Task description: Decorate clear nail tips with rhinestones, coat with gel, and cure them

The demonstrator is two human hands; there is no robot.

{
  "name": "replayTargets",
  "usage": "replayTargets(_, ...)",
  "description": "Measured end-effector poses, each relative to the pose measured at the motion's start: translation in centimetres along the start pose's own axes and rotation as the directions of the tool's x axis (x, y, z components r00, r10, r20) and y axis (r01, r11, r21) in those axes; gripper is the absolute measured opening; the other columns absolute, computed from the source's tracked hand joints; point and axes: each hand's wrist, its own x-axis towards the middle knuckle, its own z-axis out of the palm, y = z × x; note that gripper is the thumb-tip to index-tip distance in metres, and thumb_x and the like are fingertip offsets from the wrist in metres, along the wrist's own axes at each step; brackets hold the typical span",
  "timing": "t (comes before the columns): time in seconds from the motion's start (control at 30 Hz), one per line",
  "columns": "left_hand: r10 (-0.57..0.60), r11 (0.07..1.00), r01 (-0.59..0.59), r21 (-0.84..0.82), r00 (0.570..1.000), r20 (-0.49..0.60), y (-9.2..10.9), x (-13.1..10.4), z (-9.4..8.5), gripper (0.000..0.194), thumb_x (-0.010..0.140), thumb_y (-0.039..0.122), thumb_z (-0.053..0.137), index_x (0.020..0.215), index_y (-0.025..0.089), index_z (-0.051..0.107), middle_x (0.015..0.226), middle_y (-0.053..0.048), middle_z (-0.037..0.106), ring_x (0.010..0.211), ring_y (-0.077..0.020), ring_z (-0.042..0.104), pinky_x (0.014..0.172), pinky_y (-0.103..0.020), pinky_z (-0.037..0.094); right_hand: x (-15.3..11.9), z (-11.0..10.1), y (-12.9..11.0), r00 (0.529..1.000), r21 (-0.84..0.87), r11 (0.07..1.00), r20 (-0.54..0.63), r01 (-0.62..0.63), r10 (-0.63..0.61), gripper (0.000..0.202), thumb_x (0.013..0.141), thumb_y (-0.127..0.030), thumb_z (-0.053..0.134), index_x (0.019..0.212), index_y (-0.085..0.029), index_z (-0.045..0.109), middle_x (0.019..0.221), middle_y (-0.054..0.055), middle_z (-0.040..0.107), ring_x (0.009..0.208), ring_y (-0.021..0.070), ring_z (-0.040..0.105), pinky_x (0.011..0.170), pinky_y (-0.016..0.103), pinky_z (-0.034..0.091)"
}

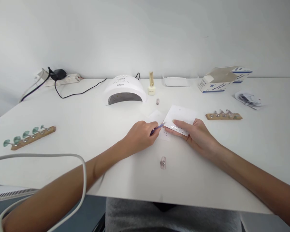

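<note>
White counter (62, 135) everywhere from where I'm watching. My left hand (141, 137) is curled closed around a thin purple tool (157, 128), can't tell if it's tweezers or a pen, with its tip pointing at a white card (181, 119) dotted with tiny gems. My right hand (198, 135) lies mostly flat with fingers stretched out, pinning the card's near edge down on the counter. Just in front of me sits one clear nail tip on a little stand (162, 162). Further back there's a white nail lamp (125, 89), with a gold-capped polish bottle (151, 84) beside it. Off left is a wooden strip of green nail tips (29, 137), off right a wooden strip of clear ones (223, 115).
</note>
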Motion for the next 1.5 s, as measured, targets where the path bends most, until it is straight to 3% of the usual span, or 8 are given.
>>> replayTargets(0.53, 0.012, 0.995, -0.019, -0.095, 0.997, -0.075, -0.2, -0.5, 0.3, 0.028, 0.088, 0.028, 0.044, 0.063, 0.017, 0.046, 0.049, 0.006, 0.032, 0.046, -0.0060, 0.025, 0.047, -0.022, 0.024, 0.2, -0.1, 0.3, 0.994, -0.112, 0.990, -0.058, 0.089, -0.096, 0.024, 0.080, -0.029, 0.069, 0.103, -0.024, 0.068, 0.121, 0.002, 0.066, 0.111, 0.0254, 0.062, 0.094, 0.041, 0.054)
replayTargets(0.7, 0.047, 0.997, -0.053, -0.047, 0.990, -0.135, -0.4, -0.6, -0.1, 0.026, 0.088, 0.028, 0.045, 0.067, 0.016, 0.055, 0.049, 0.005, 0.038, 0.046, -0.0061, 0.028, 0.046, -0.022, 0.025, 0.3, -0.6, 0.3, 0.989, -0.177, 0.978, -0.078, 0.107, -0.122, 0.023, 0.079, -0.034, 0.069, 0.100, -0.024, 0.069, 0.118, 0.003, 0.068, 0.107, 0.0270, 0.064, 0.090, 0.041, 0.055)
replayTargets(0.87, 0.124, 0.991, -0.118, 0.065, 0.987, -0.106, -0.7, -0.7, -0.5, 0.028, 0.090, 0.028, 0.044, 0.068, 0.016, 0.056, 0.048, 0.005, 0.036, 0.045, -0.0063, 0.024, 0.046, -0.023, 0.023, 0.3, -1.1, 0.3, 0.978, -0.259, 0.955, -0.105, 0.146, -0.178, 0.020, 0.078, -0.037, 0.070, 0.094, -0.026, 0.070, 0.112, 0.004, 0.071, 0.099, 0.0282, 0.067, 0.083, 0.041, 0.057)
replayTargets(1.03, 0.206, 0.974, -0.196, 0.117, 0.975, -0.083, -1.0, -0.7, -0.5, 0.029, 0.090, 0.026, 0.043, 0.067, 0.015, 0.056, 0.050, 0.004, 0.041, 0.046, -0.0065, 0.025, 0.046, -0.023, 0.024, 0.2, -1.2, 0.0, 0.975, -0.298, 0.940, -0.096, 0.164, -0.201, 0.019, 0.078, -0.037, 0.071, 0.096, -0.030, 0.070, 0.116, 0.002, 0.069, 0.104, 0.0299, 0.065, 0.088, 0.045, 0.055)
replayTargets(1.27, 0.215, 0.974, -0.207, 0.089, 0.972, -0.096, -0.8, -0.6, -0.5, 0.030, 0.091, 0.027, 0.043, 0.065, 0.015, 0.054, 0.049, 0.005, 0.037, 0.046, -0.0062, 0.022, 0.045, -0.023, 0.022, 0.0, -1.1, -0.2, 0.977, -0.342, 0.925, -0.071, 0.164, -0.200, 0.024, 0.079, -0.034, 0.071, 0.102, -0.030, 0.070, 0.118, 0.002, 0.068, 0.110, 0.0303, 0.062, 0.095, 0.048, 0.051)
replayTargets(1.5, 0.261, 0.965, -0.251, 0.080, 0.954, -0.151, -0.8, -0.5, -0.4, 0.032, 0.090, 0.025, 0.046, 0.060, 0.015, 0.048, 0.048, 0.006, 0.030, 0.045, -0.0056, 0.019, 0.044, -0.023, 0.020, 0.1, -1.2, -0.2, 0.976, -0.380, 0.911, -0.072, 0.162, -0.204, 0.026, 0.078, -0.035, 0.071, 0.103, -0.026, 0.070, 0.117, 0.004, 0.068, 0.108, 0.0303, 0.063, 0.092, 0.047, 0.053)
